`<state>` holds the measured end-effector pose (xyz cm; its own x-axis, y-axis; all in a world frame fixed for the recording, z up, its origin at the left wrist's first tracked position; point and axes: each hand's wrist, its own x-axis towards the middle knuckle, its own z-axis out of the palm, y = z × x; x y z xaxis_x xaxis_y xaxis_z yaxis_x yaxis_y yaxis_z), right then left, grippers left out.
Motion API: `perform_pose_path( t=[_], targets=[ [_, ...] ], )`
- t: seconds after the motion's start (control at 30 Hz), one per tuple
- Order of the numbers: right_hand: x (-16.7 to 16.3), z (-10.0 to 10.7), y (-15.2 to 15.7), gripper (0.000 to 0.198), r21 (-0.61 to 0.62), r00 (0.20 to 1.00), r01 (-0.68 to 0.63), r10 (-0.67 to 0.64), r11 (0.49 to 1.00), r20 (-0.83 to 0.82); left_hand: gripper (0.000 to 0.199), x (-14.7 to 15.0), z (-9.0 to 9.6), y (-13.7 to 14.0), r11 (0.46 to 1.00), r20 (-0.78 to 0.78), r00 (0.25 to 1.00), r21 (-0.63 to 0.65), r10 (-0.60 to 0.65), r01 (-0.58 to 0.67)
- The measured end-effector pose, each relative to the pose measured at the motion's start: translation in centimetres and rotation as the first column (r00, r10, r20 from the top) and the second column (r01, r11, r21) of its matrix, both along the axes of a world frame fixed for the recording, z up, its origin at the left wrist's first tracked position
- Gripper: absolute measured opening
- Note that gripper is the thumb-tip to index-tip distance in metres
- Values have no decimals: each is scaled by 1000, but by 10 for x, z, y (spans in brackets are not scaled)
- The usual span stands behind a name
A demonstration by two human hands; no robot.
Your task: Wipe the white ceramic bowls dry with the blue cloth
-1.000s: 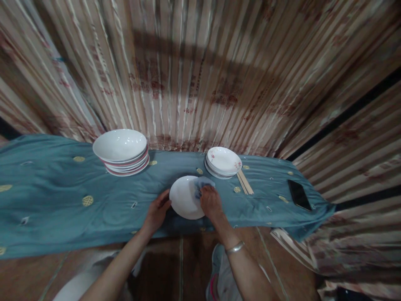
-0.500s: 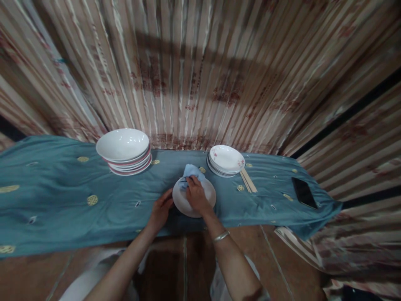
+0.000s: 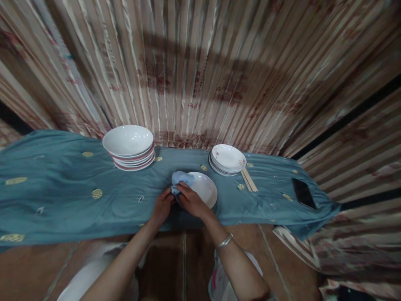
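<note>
A white plate (image 3: 205, 190) sits just below the centre of the frame, over the near part of the surface (image 3: 119, 209); whether it rests there or is slightly raised cannot be told. A crumpled light-blue cloth (image 3: 181, 179) lies against its left rim, pinched under the bent fingers of the right hand (image 3: 191, 201), which reaches across the plate. The left hand (image 3: 162, 207) is at the plate's left edge, its fingers bent close to the cloth; how firmly they grip cannot be told. A silver bracelet (image 3: 226, 240) circles the right wrist. Farther up and right stands a stack of flower-patterned dishes (image 3: 228, 156), with pale chopsticks (image 3: 249, 180) just beside it. A dark phone (image 3: 303, 193) lies at the right of the frame. Left of centre, a white bowl (image 3: 128, 140) tops a red-rimmed stack (image 3: 138, 162). A striped curtain (image 3: 188, 83) fills the upper frame.
</note>
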<state>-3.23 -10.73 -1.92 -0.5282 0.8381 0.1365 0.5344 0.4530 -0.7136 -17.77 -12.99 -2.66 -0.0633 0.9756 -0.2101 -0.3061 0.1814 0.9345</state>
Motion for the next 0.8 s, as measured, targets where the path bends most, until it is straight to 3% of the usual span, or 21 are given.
perform_pose_path(
  t=[0.3,0.53,0.8],
  targets=[
    [24,24,-23,38,-108,990,-140,136,984,-40,38,-1,6,0,1000,-78,997,-3,-12,12],
    [45,38,-34,27,-167,990,-143,142,976,-14,42,1,10,-2,1000,-34,999,20,2,-1],
    [59,46,-50,22,-64,994,-60,66,996,93,44,2,9,1,995,-15,997,55,-81,82]
  ],
)
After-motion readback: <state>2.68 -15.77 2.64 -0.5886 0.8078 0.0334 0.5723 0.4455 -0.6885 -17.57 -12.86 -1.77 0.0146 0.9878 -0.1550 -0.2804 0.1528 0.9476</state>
